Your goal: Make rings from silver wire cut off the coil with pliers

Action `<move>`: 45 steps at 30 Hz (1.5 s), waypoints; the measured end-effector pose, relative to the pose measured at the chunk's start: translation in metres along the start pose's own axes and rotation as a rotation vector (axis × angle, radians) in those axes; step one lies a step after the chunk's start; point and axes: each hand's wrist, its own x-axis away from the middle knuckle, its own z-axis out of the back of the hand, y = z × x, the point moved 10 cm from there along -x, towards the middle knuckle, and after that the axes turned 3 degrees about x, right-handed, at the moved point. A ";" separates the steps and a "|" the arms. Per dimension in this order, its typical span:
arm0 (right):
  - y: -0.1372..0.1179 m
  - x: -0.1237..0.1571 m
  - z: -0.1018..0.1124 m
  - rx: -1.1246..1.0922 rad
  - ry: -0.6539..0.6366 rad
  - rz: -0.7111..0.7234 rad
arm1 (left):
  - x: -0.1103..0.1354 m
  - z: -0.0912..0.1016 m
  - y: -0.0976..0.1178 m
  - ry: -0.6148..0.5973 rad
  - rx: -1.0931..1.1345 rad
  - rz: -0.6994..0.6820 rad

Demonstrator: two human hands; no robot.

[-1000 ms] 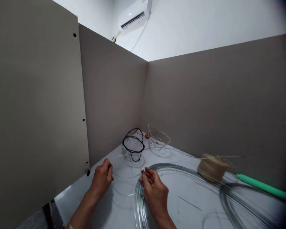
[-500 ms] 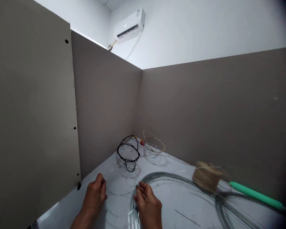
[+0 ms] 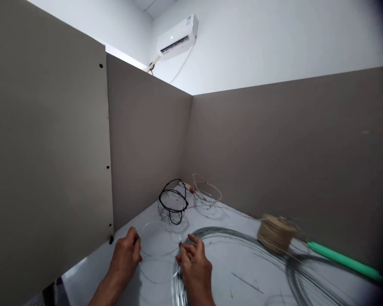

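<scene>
A thin wire loop (image 3: 156,222) spans the gap between my two hands, above the white table. At its left side my left hand (image 3: 125,251) is closed in a pinch on the wire. My right hand (image 3: 194,263) holds the loop's other side with thumb and fingertips, its index finger lifted, and a short bright wire end shows by the tips. Under and beside the right hand lies a large coil of grey wire (image 3: 215,230). The exact grip of the left fingertips is hidden behind the hand.
Behind the hands stand a black-wrapped wire frame (image 3: 173,209) and a frame with a beige-wrapped ring (image 3: 207,184). To the right are a twine spool (image 3: 276,234), a green-handled tool (image 3: 343,260) and another wire coil (image 3: 293,276). Grey partitions (image 3: 274,153) enclose the table.
The view has shifted slightly. My right hand's index finger has lifted and spread from the others, and the wire loop has changed its tilt a little. The left hand keeps its pinch.
</scene>
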 end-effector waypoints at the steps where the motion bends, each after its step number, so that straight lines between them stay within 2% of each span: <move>1: -0.003 0.001 0.001 0.006 0.007 0.020 | 0.002 0.001 0.002 0.006 -0.012 -0.012; 7: -0.020 0.004 0.003 0.170 -0.017 0.128 | 0.013 0.009 0.024 0.029 -0.158 -0.100; 12: -0.026 0.006 0.004 0.168 -0.036 0.127 | 0.018 0.015 0.030 0.054 -0.152 -0.093; 18: -0.025 0.007 0.005 0.121 -0.034 0.091 | 0.020 0.022 0.017 0.142 -0.005 -0.004; 29: -0.016 0.009 0.000 0.162 -0.027 0.065 | 0.021 0.014 -0.020 0.271 0.170 0.093; 33: -0.015 0.006 0.003 0.208 -0.015 0.066 | 0.020 0.007 -0.023 0.271 0.188 0.064; 37: -0.008 0.003 0.006 0.218 -0.008 0.046 | 0.017 -0.001 -0.021 0.215 0.163 0.050; 45: -0.004 0.001 0.006 0.230 -0.034 0.031 | 0.013 -0.001 -0.014 0.158 0.134 0.077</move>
